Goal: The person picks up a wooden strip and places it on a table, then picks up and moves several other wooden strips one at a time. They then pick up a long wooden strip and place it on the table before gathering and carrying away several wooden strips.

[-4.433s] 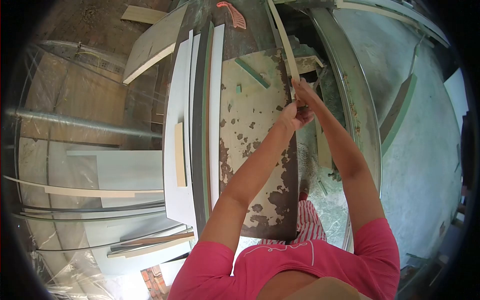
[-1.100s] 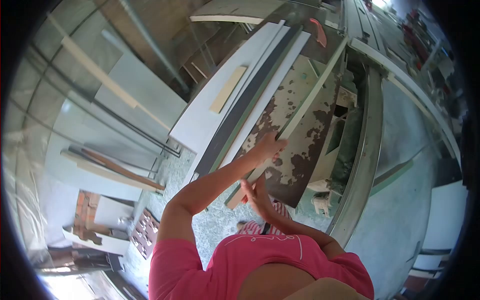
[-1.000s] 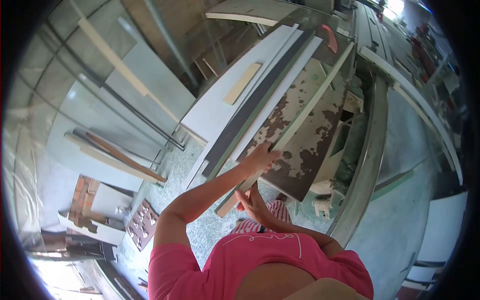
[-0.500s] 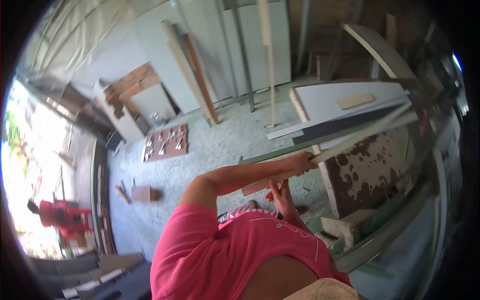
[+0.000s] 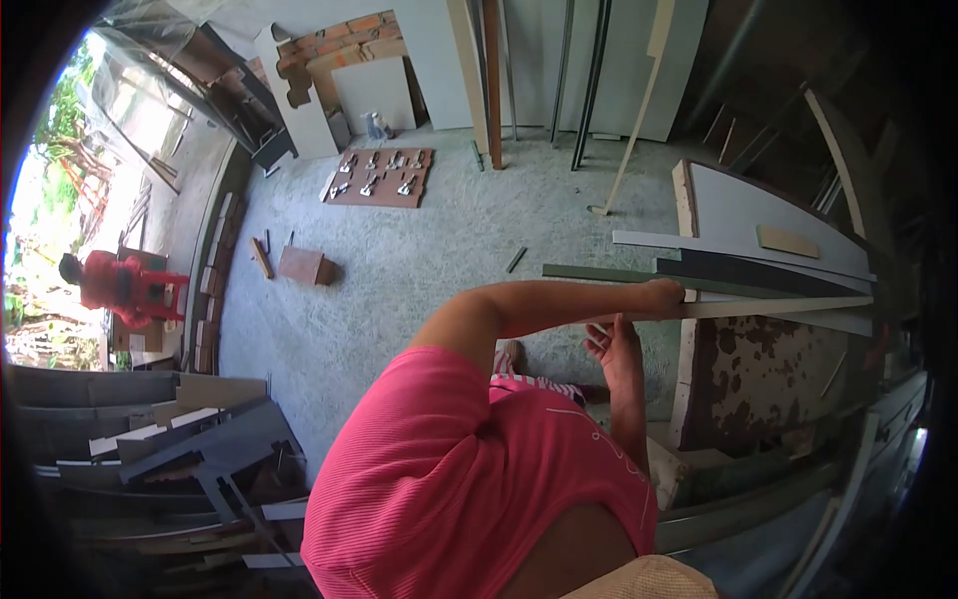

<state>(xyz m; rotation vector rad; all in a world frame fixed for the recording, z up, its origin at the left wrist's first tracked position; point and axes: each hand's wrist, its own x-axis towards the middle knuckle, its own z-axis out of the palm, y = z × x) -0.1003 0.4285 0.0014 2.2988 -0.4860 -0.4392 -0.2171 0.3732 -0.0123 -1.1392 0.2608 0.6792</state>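
Note:
My left hand (image 5: 663, 296) is shut on a long pale wooden strip (image 5: 778, 305), which lies level over the edge of a worktable (image 5: 763, 371) with peeling paint. My left arm stretches out from my pink shirt toward the table. Just below, my right hand (image 5: 614, 344) touches the strip's near end with its fingers apart. Beside the strip, on the table, lie a dark board (image 5: 758, 270), a green strip (image 5: 599, 272) and a white panel (image 5: 733, 212).
Bare concrete floor holds a brown board with metal parts (image 5: 382, 178) and a brick-like block (image 5: 304, 266). Panels and poles lean on the far wall. Stacked boards (image 5: 200, 449) lie lower left. A person in red (image 5: 120, 285) stands outside, far left. A metal rail (image 5: 758, 499) runs lower right.
My view has swung from the tabletop round to the floor and wall. The strip, earlier lying along the table by the saw, has been drawn back off its end in my hands.

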